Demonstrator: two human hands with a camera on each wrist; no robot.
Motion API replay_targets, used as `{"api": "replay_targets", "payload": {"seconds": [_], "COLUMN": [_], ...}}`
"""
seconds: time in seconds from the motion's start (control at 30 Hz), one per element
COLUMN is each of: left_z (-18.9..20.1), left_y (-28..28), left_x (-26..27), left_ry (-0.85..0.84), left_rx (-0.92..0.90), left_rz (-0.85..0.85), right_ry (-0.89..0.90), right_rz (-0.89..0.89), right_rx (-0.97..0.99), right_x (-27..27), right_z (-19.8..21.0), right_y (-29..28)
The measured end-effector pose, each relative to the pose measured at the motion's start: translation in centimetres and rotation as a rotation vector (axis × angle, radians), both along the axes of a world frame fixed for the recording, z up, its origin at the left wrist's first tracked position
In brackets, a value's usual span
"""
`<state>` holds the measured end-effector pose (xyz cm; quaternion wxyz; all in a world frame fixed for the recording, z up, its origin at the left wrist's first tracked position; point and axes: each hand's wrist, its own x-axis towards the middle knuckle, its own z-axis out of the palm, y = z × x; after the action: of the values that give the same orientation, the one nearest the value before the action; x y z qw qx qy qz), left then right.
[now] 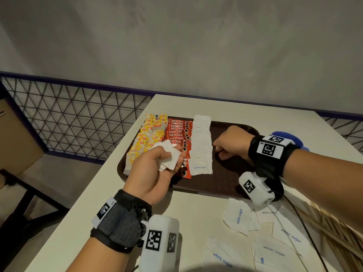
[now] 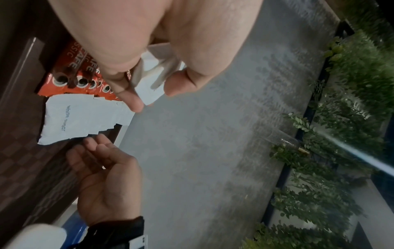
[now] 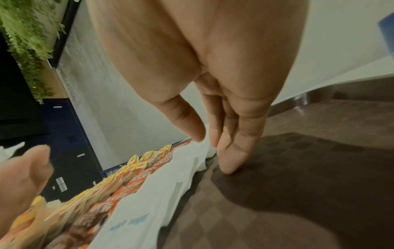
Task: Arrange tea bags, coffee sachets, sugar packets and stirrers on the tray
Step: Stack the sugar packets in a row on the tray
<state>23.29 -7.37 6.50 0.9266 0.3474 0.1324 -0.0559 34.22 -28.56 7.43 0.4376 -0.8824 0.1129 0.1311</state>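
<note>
The left hand [image 1: 151,169] pinches a few white sugar packets [image 1: 168,157] above the brown tray [image 1: 225,179]. The right hand [image 1: 231,143], fingers relaxed and empty, touches the tray beside the sugar packet row [image 1: 202,142], with more packets loose on the tabletop [image 1: 196,213].

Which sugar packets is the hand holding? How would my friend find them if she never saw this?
Find the brown tray on the white table, with rows of yellow tea bags, red coffee sachets and white sugar packets. Above its near left corner, the left hand grips a few held sugar packets. Unlike the other packets, they are lifted up, not lying flat.
</note>
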Motion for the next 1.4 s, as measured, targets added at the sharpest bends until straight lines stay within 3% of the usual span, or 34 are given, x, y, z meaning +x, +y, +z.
{"api": "replay_targets", "payload": {"seconds": [0.33,0.77,1.13,1.4], "left_z": [-0.1,-0.4,-0.1,-0.5], "left_y": [-0.1,-0.1,-0.1,-0.1], "left_x": [-0.1,0.0,0.1,0.4], "left_ry": [0.044,0.019,0.028,0.039], "left_rx": [-0.008,0.011,-0.037,-0.045], "left_rz": [0.013,0.001,0.031,0.009], "right_ry": [-0.009,0.043,0.017,0.047], "right_rz": [0.035,-0.021,0.002,0.133], "right_rx": [-0.160,-0.086,-0.170,-0.360], "right_x": [3.4,3.7,5.7,7.4], "right_z": [0.6,-0.1,0.1,0.5], "right_y": [0.2,0.1,0.2,0.9]}}
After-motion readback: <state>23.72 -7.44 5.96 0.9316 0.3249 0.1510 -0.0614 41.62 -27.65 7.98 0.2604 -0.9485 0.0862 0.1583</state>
